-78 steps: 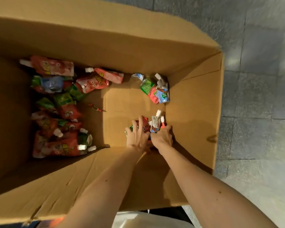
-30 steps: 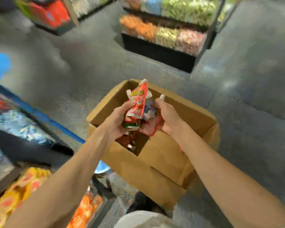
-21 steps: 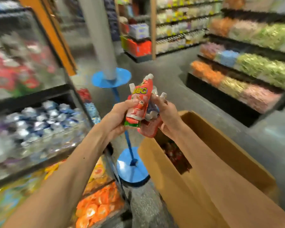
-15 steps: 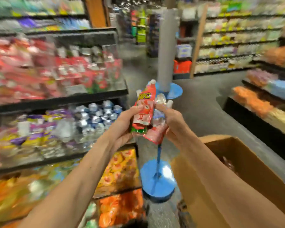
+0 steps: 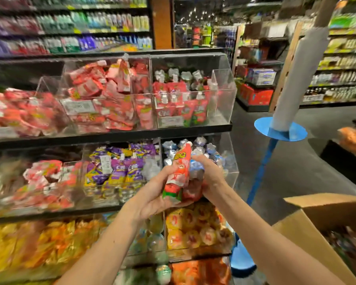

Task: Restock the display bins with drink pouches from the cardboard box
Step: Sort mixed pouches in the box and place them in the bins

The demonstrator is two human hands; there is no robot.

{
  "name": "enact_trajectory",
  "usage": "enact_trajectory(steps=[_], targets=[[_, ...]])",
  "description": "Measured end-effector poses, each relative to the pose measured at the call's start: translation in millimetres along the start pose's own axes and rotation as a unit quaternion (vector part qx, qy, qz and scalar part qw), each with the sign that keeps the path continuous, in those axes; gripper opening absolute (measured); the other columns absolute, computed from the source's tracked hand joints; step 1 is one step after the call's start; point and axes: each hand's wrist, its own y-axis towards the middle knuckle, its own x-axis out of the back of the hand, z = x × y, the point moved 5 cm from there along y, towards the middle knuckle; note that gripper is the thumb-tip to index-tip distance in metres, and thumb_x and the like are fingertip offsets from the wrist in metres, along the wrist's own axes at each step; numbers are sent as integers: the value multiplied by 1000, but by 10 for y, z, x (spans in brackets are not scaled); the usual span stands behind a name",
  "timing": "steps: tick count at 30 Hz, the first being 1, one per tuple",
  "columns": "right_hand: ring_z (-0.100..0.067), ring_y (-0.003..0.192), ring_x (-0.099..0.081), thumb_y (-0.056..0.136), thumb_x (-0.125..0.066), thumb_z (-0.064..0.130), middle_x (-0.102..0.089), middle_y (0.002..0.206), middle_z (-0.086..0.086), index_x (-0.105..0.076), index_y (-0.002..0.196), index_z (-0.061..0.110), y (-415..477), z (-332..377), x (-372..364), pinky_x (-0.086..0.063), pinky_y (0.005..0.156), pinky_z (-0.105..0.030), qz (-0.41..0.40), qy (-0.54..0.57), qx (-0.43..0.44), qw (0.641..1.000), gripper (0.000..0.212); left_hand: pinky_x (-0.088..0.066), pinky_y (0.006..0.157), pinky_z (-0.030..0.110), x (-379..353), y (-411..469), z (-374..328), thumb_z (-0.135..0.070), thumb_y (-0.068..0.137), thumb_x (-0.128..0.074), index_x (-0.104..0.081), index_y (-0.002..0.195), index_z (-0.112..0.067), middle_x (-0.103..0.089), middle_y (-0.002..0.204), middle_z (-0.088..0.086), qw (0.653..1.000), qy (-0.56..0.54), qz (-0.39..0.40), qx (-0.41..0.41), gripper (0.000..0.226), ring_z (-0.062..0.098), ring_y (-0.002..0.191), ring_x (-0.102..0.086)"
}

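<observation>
Both hands carry a bundle of drink pouches up toward the display bins.

My left hand (image 5: 151, 195) and right hand (image 5: 211, 177) are curled round one bunch of drink pouches (image 5: 178, 173), held in the air before the middle shelf, well above the cardboard box (image 5: 304, 235) at lower right. I judge the risk to be a slick inner pouch sliding out if either hand loosens, or the lot landing in a look-alike bin. The top-right clear bin (image 5: 222, 89) holds upright red spouted pouches with room to spare. The purple pouches (image 5: 119, 169) fill a bin lower down. The box's contents are blurred.
</observation>
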Motion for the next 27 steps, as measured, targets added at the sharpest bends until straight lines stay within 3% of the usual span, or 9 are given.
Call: enact_trajectory(steps=[2,3,7,10,13,15,19,23,27], targets=[[-23,58,-62,81,-67,21,-65,75,-14,-65,84,2,-23,-14,-18,-53,54,-28,14,-1,-17,1000,19,-59,75,47,102,44,-28,-40,74,-65,-79,95,-12,-75,95,14,999,24,-23,7,37,27,76,-74],[-24,61,-62,86,-62,18,-65,76,-14,-65,83,2,16,-27,-5,-54,55,-28,26,-6,-32,999,17,-60,72,44,150,68,-26,-39,74,-66,-76,100,-12,-75,94,13,999,29,-33,11,39,26,75,-73],[-27,76,-60,87,-59,22,-63,90,-16,-64,102,0,121,35,42,-52,71,-35,44,6,-34,998,27,-62,67,44,292,207,13,-35,68,-76,-68,118,-14,-70,116,16,999,29,-33,16,55,27,89,-73],[-26,76,-61,77,-68,23,-65,88,-15,-65,100,1,200,90,160,-50,84,-38,13,18,-50,999,32,-61,70,41,287,299,22,-36,75,-68,-69,113,-12,-73,106,13,999,31,-7,18,44,25,89,-72],[-18,62,-57,89,-60,24,-62,77,-7,-65,93,8,355,146,421,-48,58,-29,-39,30,-56,997,18,-60,62,37,264,417,6,-35,74,-67,-68,105,-10,-74,91,12,999,27,-17,17,40,24,77,-71],[-17,60,-59,95,-55,22,-65,73,-6,-66,90,7,484,166,633,-48,51,-27,-68,43,-65,995,19,-60,61,38,277,543,6,-35,70,-69,-68,105,-11,-74,88,13,998,11,-52,14,42,27,76,-69],[-19,57,-63,101,-51,19,-68,60,-9,-63,80,4,658,182,925,-53,45,-26,-73,65,-110,989,28,-49,94,53,227,839,-1,-34,73,-70,-67,117,-11,-72,105,19,996,-32,-82,-3,50,33,91,-68],[-21,69,-60,92,-56,9,-64,84,-12,-62,96,4,912,230,1094,-57,48,-28,-29,60,-147,987,9,-60,61,39,91,1077,5,-31,79,-62,-80,91,-7,-73,99,19,995,-56,-76,-23,32,30,78,-72],[-24,74,-61,89,-50,-2,-59,97,-16,-54,94,9,1242,355,1206,-59,54,-30,15,64,-123,990,12,-58,58,34,32,1261,49,-35,79,-61,-68,105,-5,-72,96,19,990,-78,-113,-30,40,29,74,-70]])
